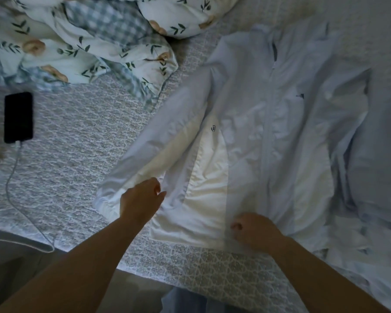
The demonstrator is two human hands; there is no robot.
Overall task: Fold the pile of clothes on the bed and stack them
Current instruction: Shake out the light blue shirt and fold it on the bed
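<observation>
Head view: pale blue zip jacket [269, 123] spread flat, front up, on the patterned grey bedspread [77, 154], collar away from the viewer, hem near the bed's close edge. Left sleeve [149, 159] of the jacket angled out and down from the shoulder, cuff lying on the bedspread. Left hand [140, 199] at that sleeve's lower end, thumb and fingers pinching the fabric near the cuff. Right hand [255, 229] at the jacket's hem just beside the zip, fingers curled in and gripping the cloth. More pale clothing [375, 154] heaped right of the jacket, touching or overlapping its right sleeve; cannot tell which. Floral and checked duvet [81, 37] bunched beyond the jacket's left shoulder. Black phone [18, 117] well left of the jacket, white cable [14, 177] trailing from it toward the bed's edge.
</observation>
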